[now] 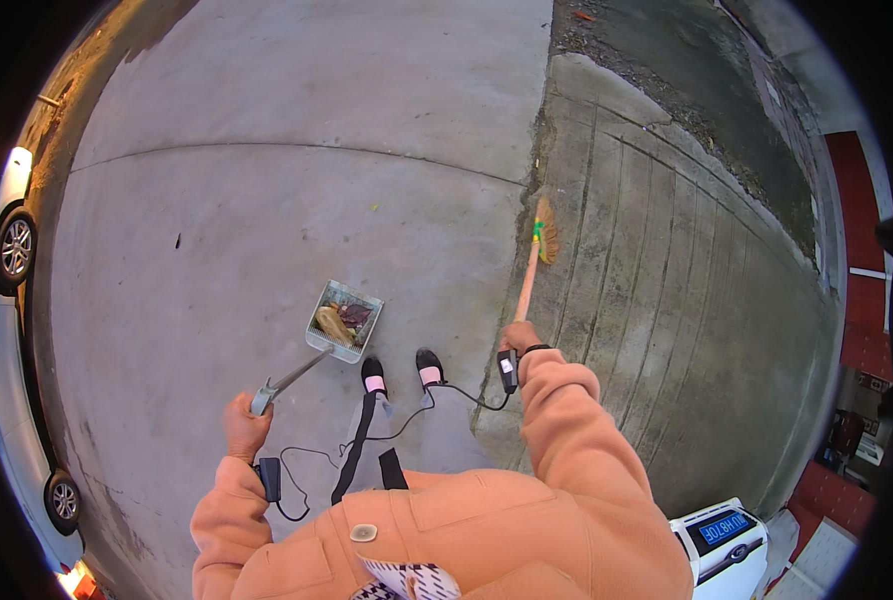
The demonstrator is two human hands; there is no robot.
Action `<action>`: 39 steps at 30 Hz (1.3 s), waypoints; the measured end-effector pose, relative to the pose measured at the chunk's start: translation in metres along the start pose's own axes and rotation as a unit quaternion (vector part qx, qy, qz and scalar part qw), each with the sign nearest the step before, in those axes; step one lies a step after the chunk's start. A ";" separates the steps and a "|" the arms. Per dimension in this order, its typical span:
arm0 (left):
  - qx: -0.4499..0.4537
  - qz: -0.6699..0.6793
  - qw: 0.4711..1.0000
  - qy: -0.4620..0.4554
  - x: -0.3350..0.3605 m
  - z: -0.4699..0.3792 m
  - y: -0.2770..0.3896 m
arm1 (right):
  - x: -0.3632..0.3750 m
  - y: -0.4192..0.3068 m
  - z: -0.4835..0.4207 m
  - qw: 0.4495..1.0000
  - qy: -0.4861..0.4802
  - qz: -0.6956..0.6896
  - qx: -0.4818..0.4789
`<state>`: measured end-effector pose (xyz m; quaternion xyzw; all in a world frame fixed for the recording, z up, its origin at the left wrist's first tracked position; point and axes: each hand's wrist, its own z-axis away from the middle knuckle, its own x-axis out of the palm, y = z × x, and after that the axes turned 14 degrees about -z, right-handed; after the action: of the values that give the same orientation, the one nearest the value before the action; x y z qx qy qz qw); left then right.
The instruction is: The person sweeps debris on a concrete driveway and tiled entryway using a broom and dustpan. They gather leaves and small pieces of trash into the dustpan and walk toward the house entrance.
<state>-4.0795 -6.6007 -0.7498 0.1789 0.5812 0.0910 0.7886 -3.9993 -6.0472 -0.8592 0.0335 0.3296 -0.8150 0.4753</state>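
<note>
My left hand (pixel 247 426) grips the top of the long handle of a dustpan (pixel 377 319). The pan lies on the concrete ahead of my feet, left of centre. Inside it are a yellowish-brown dry leaf or husk (pixel 334 325) and some dark reddish leaf-like debris (pixel 354 315). My right hand (pixel 520 337) is closed around the wooden handle of a broom (pixel 546 229). Its straw-coloured bristles with green and yellow binding reach the seam between the smooth concrete and the grooved slab.
A silver car (pixel 11 360) stands along the left edge. At lower right is the white end of a vehicle (pixel 724 551), close to my right side. Grooved concrete (pixel 641 262) spreads on the right, bordered by a wall. Cables hang from both wrist devices across my legs.
</note>
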 end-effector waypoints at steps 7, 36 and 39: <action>-0.007 -0.049 0.998 0.040 -0.012 -0.008 0.009 | 0.030 0.053 0.140 0.982 -0.161 0.016 0.102; -0.017 -0.054 0.997 0.055 -0.017 -0.009 0.005 | 0.021 -0.038 0.134 0.809 -0.213 0.524 -0.161; -0.033 -0.044 0.998 0.000 -0.022 -0.011 0.008 | -0.016 -0.018 0.170 0.896 -0.155 0.408 -0.081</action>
<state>-4.0962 -6.5994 -0.7303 0.1272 0.5851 0.0748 0.7975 -3.9615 -6.1257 -0.7118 -0.0004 0.2738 -0.5145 0.8126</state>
